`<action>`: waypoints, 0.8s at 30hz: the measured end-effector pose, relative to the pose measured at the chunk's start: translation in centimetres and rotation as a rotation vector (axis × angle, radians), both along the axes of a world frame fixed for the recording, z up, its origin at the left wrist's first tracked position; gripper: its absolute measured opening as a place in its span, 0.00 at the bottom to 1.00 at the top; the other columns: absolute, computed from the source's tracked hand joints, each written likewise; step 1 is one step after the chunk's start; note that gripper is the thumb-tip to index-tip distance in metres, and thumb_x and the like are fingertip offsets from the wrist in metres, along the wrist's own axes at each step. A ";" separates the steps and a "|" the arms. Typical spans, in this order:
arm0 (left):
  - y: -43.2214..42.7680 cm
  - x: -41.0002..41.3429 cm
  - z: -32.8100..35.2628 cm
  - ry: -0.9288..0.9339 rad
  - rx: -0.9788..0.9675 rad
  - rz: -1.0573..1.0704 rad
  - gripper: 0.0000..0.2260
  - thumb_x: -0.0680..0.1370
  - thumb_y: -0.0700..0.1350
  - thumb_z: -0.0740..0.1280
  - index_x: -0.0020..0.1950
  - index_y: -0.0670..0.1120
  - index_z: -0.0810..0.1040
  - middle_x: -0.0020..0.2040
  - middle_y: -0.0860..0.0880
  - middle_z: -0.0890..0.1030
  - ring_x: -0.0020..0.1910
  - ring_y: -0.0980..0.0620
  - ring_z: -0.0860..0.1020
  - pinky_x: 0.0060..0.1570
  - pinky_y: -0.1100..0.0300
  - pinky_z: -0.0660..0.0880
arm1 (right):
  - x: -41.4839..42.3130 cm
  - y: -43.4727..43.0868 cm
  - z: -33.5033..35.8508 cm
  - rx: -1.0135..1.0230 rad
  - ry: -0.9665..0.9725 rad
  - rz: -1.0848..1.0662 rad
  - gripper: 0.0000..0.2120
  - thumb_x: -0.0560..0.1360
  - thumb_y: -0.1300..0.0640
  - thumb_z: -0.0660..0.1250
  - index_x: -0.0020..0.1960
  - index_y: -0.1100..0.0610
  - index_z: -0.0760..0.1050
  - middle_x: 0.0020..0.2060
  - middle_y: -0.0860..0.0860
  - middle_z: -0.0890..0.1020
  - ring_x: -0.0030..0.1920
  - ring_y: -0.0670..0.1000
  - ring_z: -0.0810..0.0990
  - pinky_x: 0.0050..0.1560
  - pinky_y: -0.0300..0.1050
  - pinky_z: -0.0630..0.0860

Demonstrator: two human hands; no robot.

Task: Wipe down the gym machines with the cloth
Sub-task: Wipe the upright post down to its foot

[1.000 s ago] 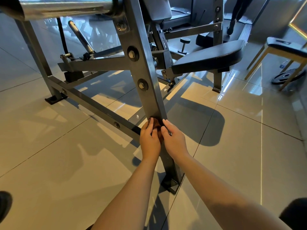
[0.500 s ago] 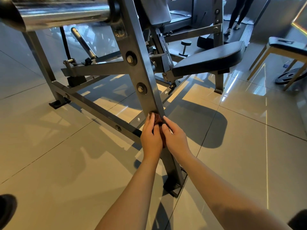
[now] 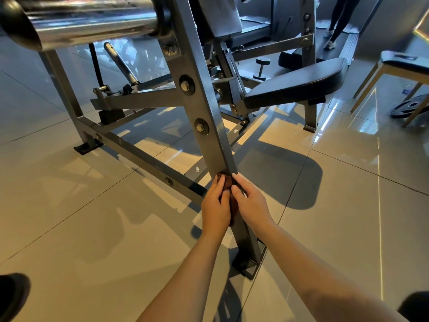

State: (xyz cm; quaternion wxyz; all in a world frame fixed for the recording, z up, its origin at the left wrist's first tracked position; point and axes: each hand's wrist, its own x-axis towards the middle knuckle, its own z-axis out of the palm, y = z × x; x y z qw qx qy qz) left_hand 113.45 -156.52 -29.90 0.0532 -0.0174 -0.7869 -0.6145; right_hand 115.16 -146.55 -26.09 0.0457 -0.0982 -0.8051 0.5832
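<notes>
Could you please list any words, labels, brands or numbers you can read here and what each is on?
None can be read.
Weight plate: pale marks, too blurred to read.
Small blue patch beside it: too small to read.
Machine frame: no lettering shows.

Bare forearms reach up from the bottom edge; left hand [image 3: 214,205] and right hand [image 3: 251,203] meet mid-frame, clasping a cloth [image 3: 228,182].

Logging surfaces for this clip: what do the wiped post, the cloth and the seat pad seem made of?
Post: grey-painted steel, seemingly; square tube with bolts, dull sheen. Cloth: soft dark-brown fabric, bunched. Seat pad: black vinyl or leather, smooth, slightly glossy.
</notes>
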 end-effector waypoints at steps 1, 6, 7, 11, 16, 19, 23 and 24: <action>-0.1 -0.3 0.7 0.029 -0.011 0.006 0.19 0.86 0.46 0.59 0.77 0.55 0.68 0.78 0.53 0.67 0.75 0.54 0.67 0.74 0.52 0.67 | -0.1 0.1 0.0 0.015 -0.002 0.010 0.18 0.85 0.53 0.60 0.74 0.43 0.71 0.69 0.43 0.76 0.68 0.45 0.73 0.70 0.47 0.72; 0.1 -0.1 1.2 0.053 -0.052 -0.057 0.21 0.86 0.45 0.58 0.80 0.56 0.63 0.81 0.54 0.60 0.78 0.54 0.60 0.75 0.55 0.63 | 0.2 0.1 -0.5 0.046 -0.018 0.025 0.18 0.85 0.53 0.60 0.73 0.43 0.71 0.65 0.39 0.77 0.61 0.39 0.73 0.56 0.30 0.70; 0.0 -0.1 1.0 0.043 -0.041 -0.059 0.21 0.86 0.45 0.58 0.79 0.56 0.64 0.81 0.53 0.61 0.78 0.53 0.61 0.75 0.53 0.65 | 0.4 0.0 -0.5 0.048 -0.018 0.020 0.18 0.85 0.53 0.60 0.74 0.43 0.71 0.65 0.39 0.77 0.59 0.38 0.73 0.55 0.28 0.69; -0.5 0.7 0.6 -0.021 -0.001 -0.087 0.18 0.86 0.46 0.58 0.76 0.56 0.70 0.75 0.53 0.69 0.72 0.54 0.69 0.71 0.54 0.70 | 1.6 -0.4 -0.9 0.068 -0.017 -0.020 0.18 0.85 0.53 0.60 0.73 0.44 0.71 0.59 0.39 0.77 0.53 0.36 0.74 0.54 0.28 0.69; -0.4 3.6 0.1 -0.428 0.570 -0.105 0.12 0.85 0.53 0.60 0.64 0.59 0.81 0.60 0.51 0.81 0.61 0.50 0.79 0.59 0.50 0.80 | 3.3 0.2 -2.8 0.091 -0.031 -0.104 0.15 0.84 0.56 0.62 0.68 0.46 0.76 0.57 0.43 0.77 0.58 0.47 0.76 0.56 0.36 0.74; -0.5 4.1 -0.5 -0.456 0.537 -0.152 0.11 0.85 0.53 0.59 0.62 0.59 0.80 0.58 0.50 0.82 0.57 0.48 0.81 0.53 0.47 0.82 | 4.0 0.6 -4.0 0.055 -0.067 -0.123 0.14 0.84 0.56 0.63 0.66 0.46 0.78 0.59 0.43 0.79 0.60 0.48 0.77 0.61 0.44 0.77; -0.2 4.2 -2.3 -0.396 0.362 -0.218 0.10 0.85 0.47 0.62 0.64 0.58 0.76 0.61 0.52 0.78 0.60 0.52 0.78 0.57 0.52 0.82 | 5.1 1.3 -4.7 0.002 -0.114 -0.069 0.15 0.85 0.57 0.60 0.66 0.46 0.78 0.55 0.42 0.80 0.58 0.48 0.78 0.54 0.35 0.75; -0.1 4.1 -2.7 -0.392 0.359 -0.206 0.09 0.84 0.46 0.63 0.63 0.57 0.76 0.60 0.52 0.78 0.60 0.51 0.78 0.57 0.50 0.82 | 5.2 1.7 -4.7 -0.010 -0.129 -0.044 0.15 0.85 0.57 0.60 0.66 0.46 0.78 0.56 0.43 0.80 0.58 0.48 0.77 0.55 0.37 0.75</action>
